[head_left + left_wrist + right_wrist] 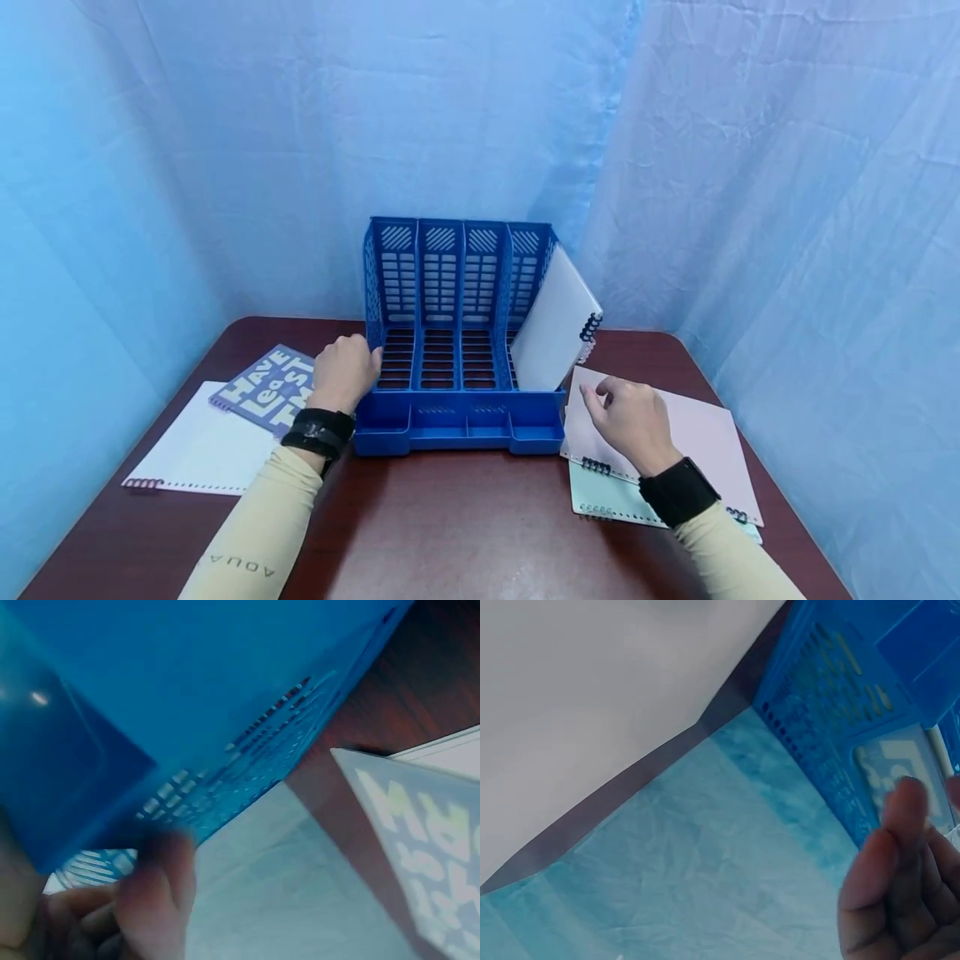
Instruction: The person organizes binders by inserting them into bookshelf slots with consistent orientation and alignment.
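Note:
A blue desk file rack [459,417] stands mid-table, with tall slotted compartments and low trays along its front. Leaning out of its rightmost compartment is a white spiral notebook [553,333]. My left hand [345,371] is at the rack's left front side, fingers loosely curled; in the left wrist view a blurred fingertip [161,881] overlaps the slotted wall, and contact is hard to tell. Over a pale pink spiral notebook [697,425] my right hand [630,417] hovers with bent fingers and holds nothing. Beneath the pink notebook shows a mint-green one [611,492].
To the left, a purple-blue notebook [262,387] with large pale lettering overlaps a white spiral notebook [202,446]. The dark brown table [450,525] is enclosed by light blue cloth [480,108] at the back and both sides.

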A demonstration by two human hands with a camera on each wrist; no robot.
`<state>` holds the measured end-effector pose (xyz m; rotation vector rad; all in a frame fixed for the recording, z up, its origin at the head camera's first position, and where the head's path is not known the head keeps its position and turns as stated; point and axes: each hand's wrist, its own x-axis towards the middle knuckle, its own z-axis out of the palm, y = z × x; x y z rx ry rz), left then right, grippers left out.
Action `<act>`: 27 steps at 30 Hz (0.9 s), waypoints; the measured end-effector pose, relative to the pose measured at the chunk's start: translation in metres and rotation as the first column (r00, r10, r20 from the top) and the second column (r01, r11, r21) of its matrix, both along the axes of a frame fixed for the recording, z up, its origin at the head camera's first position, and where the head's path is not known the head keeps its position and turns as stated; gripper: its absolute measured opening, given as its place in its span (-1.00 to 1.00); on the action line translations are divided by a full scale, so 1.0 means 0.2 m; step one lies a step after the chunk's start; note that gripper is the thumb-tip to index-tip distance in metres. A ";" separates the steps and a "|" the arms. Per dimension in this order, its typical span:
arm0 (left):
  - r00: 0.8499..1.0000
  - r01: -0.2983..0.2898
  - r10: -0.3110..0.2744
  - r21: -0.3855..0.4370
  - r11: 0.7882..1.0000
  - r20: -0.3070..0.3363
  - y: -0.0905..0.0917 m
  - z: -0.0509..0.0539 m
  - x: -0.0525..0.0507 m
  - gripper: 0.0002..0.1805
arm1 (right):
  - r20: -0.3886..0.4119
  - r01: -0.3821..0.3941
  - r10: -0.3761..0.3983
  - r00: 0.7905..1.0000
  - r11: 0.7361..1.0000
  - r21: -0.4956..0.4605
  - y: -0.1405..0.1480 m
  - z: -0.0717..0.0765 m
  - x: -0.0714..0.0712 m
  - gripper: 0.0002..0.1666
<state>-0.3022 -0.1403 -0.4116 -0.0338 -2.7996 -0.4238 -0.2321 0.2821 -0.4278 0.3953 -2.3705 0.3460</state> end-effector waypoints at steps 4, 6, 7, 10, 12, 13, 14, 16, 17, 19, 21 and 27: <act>0.960 -0.019 -0.006 -0.084 0.996 -0.279 0.06 0.01 0.03 -0.62 | 0.091 0.013 -0.015 0.996 0.999 0.032 0.05 0.00 0.03 -0.72; 0.929 -0.017 -0.021 -0.100 0.995 -0.370 0.10 0.02 0.04 -0.64 | 0.150 0.019 -0.027 0.988 0.998 0.052 0.07 0.00 0.05 -0.71; 0.913 -0.005 -0.038 -0.104 0.995 -0.406 0.12 0.03 0.05 -0.65 | 0.183 0.023 -0.034 0.982 0.998 0.062 0.08 0.00 0.05 -0.70; 0.871 0.061 -0.112 -0.120 0.991 -0.478 0.19 0.04 0.08 -0.67 | 0.273 0.033 -0.059 0.960 0.995 0.099 0.12 0.00 0.07 -0.69; 0.843 0.133 -0.186 -0.139 0.981 -0.505 0.25 0.03 0.11 -0.68 | 0.316 0.043 -0.082 0.945 0.991 0.127 0.15 0.00 0.09 -0.68; 0.826 0.173 -0.227 -0.150 0.973 -0.516 0.28 0.03 0.12 -0.69 | 0.334 0.045 -0.090 0.938 0.989 0.140 0.17 0.00 0.10 -0.68; 0.808 0.213 -0.269 -0.165 0.963 -0.524 0.32 0.02 0.13 -0.69 | 0.347 0.047 -0.098 0.933 0.987 0.155 0.18 -0.01 0.10 -0.67; 0.765 0.295 -0.352 -0.193 0.936 -0.539 0.38 0.01 0.16 -0.69 | 0.369 0.043 -0.108 0.923 0.983 0.179 0.21 -0.01 0.12 -0.65; 0.743 0.335 -0.393 -0.207 0.919 -0.541 0.41 0.00 0.17 -0.70 | 0.376 0.040 -0.110 0.920 0.981 0.189 0.22 -0.01 0.12 -0.64; 0.698 0.406 -0.469 -0.240 0.882 -0.540 0.48 -0.01 0.19 -0.71 | 0.393 0.029 -0.110 0.913 0.978 0.206 0.25 -0.02 0.13 -0.61; 0.656 0.466 -0.540 -0.280 0.839 -0.528 0.54 -0.02 0.22 -0.70 | 0.411 0.017 -0.110 0.905 0.975 0.223 0.28 -0.03 0.14 -0.58; 0.559 0.594 -0.710 -0.392 0.703 -0.427 0.75 -0.04 0.28 -0.66 | 0.482 -0.011 -0.119 0.868 0.966 0.259 0.35 -0.05 0.19 -0.50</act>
